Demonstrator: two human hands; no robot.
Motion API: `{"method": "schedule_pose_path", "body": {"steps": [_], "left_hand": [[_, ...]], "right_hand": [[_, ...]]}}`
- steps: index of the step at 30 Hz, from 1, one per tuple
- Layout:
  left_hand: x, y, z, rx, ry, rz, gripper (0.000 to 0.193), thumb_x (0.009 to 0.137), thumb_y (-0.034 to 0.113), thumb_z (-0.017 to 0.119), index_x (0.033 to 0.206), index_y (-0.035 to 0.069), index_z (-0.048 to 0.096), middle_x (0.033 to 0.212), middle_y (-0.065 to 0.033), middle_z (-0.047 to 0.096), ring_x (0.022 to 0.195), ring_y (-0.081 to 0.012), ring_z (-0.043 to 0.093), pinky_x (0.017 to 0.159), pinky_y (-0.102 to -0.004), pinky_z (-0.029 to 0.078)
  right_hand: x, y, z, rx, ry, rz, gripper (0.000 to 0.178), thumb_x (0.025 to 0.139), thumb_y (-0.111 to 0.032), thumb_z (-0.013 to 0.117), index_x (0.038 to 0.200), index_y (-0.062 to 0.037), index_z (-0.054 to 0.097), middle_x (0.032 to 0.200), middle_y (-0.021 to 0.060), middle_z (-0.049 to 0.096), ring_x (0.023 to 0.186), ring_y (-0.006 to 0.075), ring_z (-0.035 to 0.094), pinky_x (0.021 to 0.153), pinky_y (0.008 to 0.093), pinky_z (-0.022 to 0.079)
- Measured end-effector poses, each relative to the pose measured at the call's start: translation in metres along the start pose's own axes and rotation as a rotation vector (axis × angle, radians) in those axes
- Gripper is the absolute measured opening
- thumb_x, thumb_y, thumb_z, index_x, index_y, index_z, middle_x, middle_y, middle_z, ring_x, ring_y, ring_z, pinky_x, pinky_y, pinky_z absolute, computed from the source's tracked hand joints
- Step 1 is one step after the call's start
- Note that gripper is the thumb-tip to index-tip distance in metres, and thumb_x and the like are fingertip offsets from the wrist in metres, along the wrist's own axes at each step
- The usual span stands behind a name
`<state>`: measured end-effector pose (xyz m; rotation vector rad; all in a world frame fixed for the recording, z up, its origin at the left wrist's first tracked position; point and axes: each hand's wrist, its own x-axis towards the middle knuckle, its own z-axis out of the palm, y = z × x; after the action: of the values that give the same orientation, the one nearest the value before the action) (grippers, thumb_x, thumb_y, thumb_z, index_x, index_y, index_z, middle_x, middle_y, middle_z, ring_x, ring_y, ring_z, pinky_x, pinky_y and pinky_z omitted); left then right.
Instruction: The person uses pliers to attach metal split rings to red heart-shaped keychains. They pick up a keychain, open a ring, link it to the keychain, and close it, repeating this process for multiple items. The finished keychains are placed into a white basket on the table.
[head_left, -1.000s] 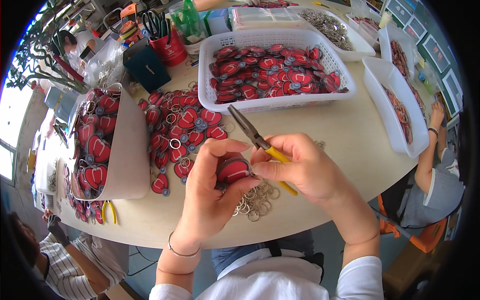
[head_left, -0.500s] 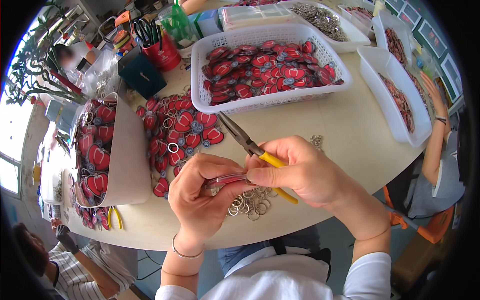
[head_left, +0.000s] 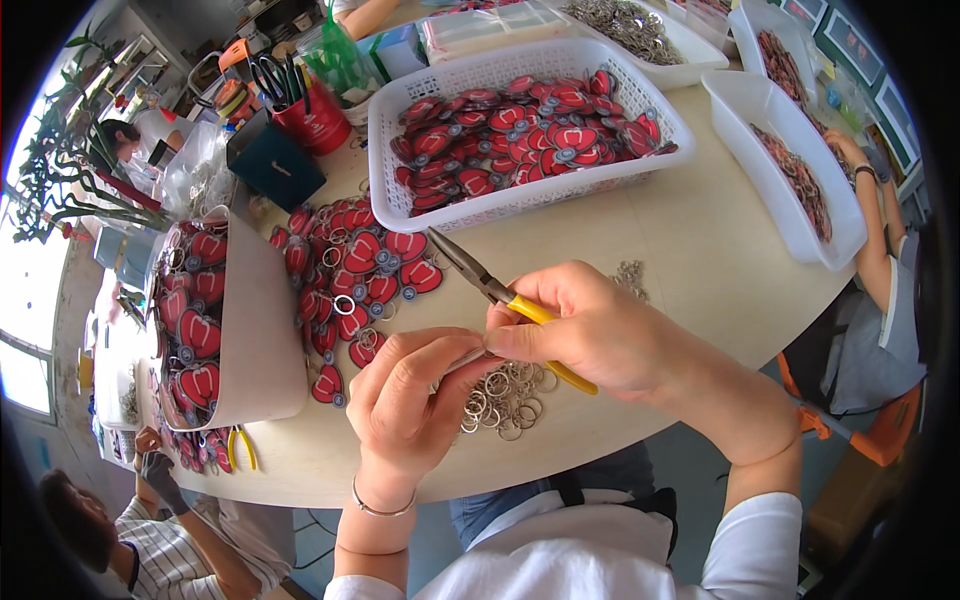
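The right hand is curled closed around a pair of yellow-handled pliers, whose closed metal tip points toward ten o'clock over the desk. Its thumb and forefinger also meet the fingers of the left hand at a small metal piece pinched between them; what exactly that piece is cannot be told. The left hand's fingers are bent inward, closed on that piece. Just beneath the two hands, at about five o'clock from the left hand, lies a loose heap of metal rings on the desk. At eleven o'clock from the hands red tags are spread out, and a white basket of more red tags stands at twelve o'clock.
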<state>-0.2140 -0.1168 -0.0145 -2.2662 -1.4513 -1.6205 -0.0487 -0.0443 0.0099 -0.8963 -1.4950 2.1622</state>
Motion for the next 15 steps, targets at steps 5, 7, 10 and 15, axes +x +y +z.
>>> {"method": "schedule_pose_path", "body": {"steps": [5,7,10,15], "left_hand": [[0.003,0.002,-0.002,-0.013,-0.023,0.083,0.027,0.066,-0.005,0.076,0.087,-0.001,0.061,0.077,-0.0113,0.066,0.067,-0.0190,0.066,0.055,-0.0254,0.052],[0.003,0.003,-0.002,-0.041,-0.014,0.087,0.026,0.065,-0.005,0.077,0.086,-0.001,0.061,0.077,-0.0117,0.066,0.066,-0.0189,0.066,0.054,-0.0253,0.052],[-0.001,0.006,-0.003,-0.092,0.010,0.028,0.026,0.065,-0.005,0.077,0.085,-0.001,0.061,0.077,-0.0116,0.066,0.067,-0.0189,0.066,0.054,-0.0256,0.052],[0.000,0.003,-0.004,-0.077,0.014,0.069,0.025,0.067,-0.006,0.076,0.085,-0.001,0.060,0.079,-0.0117,0.065,0.071,-0.0229,0.068,0.056,-0.0275,0.054]], "right_hand": [[-0.004,-0.005,0.003,0.028,0.019,-0.014,0.015,0.084,-0.012,0.064,0.080,0.0021,0.061,0.070,0.0019,0.057,0.063,0.0052,0.049,0.055,0.0230,0.039],[-0.005,-0.008,0.003,-0.032,0.017,-0.007,0.015,0.084,-0.012,0.064,0.079,0.0021,0.061,0.069,0.0025,0.057,0.062,0.0057,0.049,0.054,0.0241,0.039],[-0.008,-0.013,0.006,-0.122,0.027,-0.022,0.017,0.084,-0.013,0.064,0.079,0.0029,0.060,0.066,0.0032,0.056,0.060,0.0061,0.048,0.053,0.0258,0.039],[-0.011,-0.014,0.008,-0.182,0.048,0.019,0.019,0.088,-0.017,0.062,0.083,0.0014,0.059,0.072,0.0008,0.056,0.066,0.0044,0.047,0.058,0.0223,0.039]]}}
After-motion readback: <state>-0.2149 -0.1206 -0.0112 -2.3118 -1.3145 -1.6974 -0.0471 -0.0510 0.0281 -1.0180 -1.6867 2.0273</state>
